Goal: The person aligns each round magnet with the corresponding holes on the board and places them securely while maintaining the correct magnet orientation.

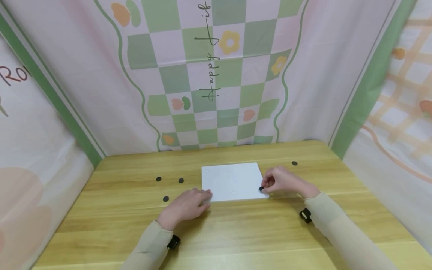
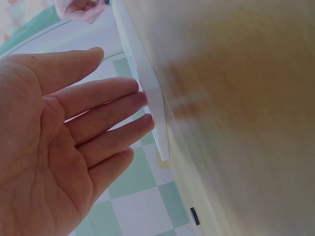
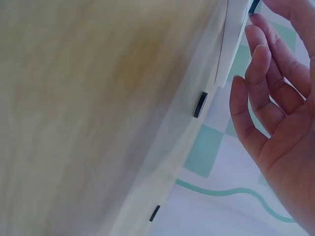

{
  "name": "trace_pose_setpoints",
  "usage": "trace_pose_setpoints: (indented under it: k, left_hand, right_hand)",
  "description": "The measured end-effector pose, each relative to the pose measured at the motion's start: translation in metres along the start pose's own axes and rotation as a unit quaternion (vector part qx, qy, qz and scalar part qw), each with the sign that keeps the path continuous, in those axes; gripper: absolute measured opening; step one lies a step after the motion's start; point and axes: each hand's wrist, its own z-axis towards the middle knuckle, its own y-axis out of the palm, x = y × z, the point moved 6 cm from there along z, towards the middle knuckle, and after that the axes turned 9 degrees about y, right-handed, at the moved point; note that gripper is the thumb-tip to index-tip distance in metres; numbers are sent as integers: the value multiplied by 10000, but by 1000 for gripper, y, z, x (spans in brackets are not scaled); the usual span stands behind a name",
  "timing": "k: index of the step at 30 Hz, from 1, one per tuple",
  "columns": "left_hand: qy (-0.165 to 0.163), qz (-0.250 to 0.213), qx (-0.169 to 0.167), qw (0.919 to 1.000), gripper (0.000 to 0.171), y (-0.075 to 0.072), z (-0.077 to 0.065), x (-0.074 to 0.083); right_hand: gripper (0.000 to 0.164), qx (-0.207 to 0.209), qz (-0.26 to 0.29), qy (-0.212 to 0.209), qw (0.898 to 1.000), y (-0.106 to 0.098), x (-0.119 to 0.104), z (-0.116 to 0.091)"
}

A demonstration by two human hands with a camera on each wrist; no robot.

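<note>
My left hand (image 1: 187, 204), fingers nearly straight, steadies the white board (image 1: 224, 182) while my right hand (image 1: 284, 180) pinches a black disc (image 1: 261, 189) I should set flat.

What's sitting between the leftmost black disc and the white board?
Another black disc lies on the table between the leftmost black disc and the white board; the head view shows it.

Your head view looks forward and down over the table (image 1: 229, 236); wrist views closely face your left hand (image 2: 64, 142) and right hand (image 3: 290, 125), sharing the board (image 1: 233, 182).
</note>
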Motion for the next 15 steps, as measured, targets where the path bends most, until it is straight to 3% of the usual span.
trace_pose_setpoints:
  k: [15]
  left_hand:
    - [3,-15,11,10000,41,-1,0,1]
  right_hand:
    - [8,-3,-174,-16,9998,3,-1,1]
